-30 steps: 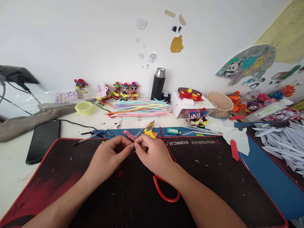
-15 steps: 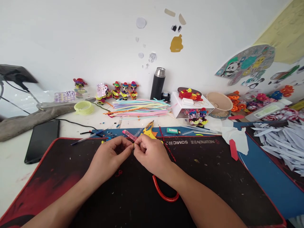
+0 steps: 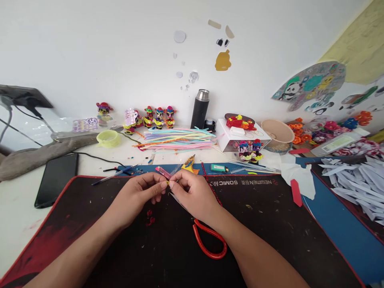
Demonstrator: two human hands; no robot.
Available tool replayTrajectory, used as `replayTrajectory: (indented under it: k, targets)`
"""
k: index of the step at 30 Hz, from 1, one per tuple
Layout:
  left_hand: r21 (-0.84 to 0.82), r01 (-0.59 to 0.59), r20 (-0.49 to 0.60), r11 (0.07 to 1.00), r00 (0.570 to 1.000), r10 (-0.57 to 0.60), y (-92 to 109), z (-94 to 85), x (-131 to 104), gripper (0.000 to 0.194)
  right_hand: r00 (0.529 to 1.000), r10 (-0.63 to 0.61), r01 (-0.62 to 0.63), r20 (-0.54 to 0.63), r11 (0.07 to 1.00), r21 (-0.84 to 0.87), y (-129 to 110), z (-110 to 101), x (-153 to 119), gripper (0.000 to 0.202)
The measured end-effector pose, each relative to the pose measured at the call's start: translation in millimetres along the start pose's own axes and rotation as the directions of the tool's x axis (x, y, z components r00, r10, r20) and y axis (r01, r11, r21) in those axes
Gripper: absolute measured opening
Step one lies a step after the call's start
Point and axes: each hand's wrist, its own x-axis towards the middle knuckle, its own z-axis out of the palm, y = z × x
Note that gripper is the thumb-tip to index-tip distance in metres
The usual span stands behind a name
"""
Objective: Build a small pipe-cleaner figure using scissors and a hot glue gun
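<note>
My left hand (image 3: 139, 196) and my right hand (image 3: 192, 192) meet over the dark desk mat, fingertips almost touching. Thumb and forefinger of each are pinched on a small yellow piece (image 3: 167, 183), mostly hidden by the fingers. Below my right hand lies a pair of scissors with red handles (image 3: 211, 255); the hand and wrist cover its middle. Bits of red fuzzy material (image 3: 150, 219) rest on the mat by my left hand. Just beyond the fingers are a yellow glue gun (image 3: 189, 163), partly hidden, and a pink lighter-like item (image 3: 162, 172).
Pastel pipe cleaners (image 3: 180, 139) lie in a bundle along the wall, beside a black thermos (image 3: 200, 108) and small fuzzy figures (image 3: 159, 118). A phone (image 3: 57, 180) is at left. White paper strips (image 3: 354, 184) pile up at right, near a white box (image 3: 228, 138).
My fingers have shifted slightly, and more of the yellow piece shows between them. More of the scissors and the red bits is now visible. The view has tilted up a little.
</note>
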Motion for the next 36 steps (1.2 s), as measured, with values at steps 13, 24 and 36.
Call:
replayTrajectory:
  k: [13, 24, 36]
  targets:
    - [-0.319, 0.148, 0.121, 0.936, 0.986, -0.115, 1.6, -0.5, -1.3, 0.033, 0.973, 0.105, -0.175, 0.204, 0.914, 0.366, -7.7, -4.0, -1.6, 0.017]
    - [-0.367, 0.189, 0.153, 0.911, 0.978, -0.141, 5.8, 1.8, -2.4, 0.038, 0.964, 0.085, -0.192, 0.252, 0.878, 0.439, -5.1, -4.7, -0.4, 0.030]
    - [-0.373, 0.189, 0.135, 0.908, 0.980, -0.148, 6.7, 5.1, -2.8, 0.041, 0.951, 0.095, -0.236, 0.296, 0.840, 0.488, -1.9, -0.3, 0.7, 0.033]
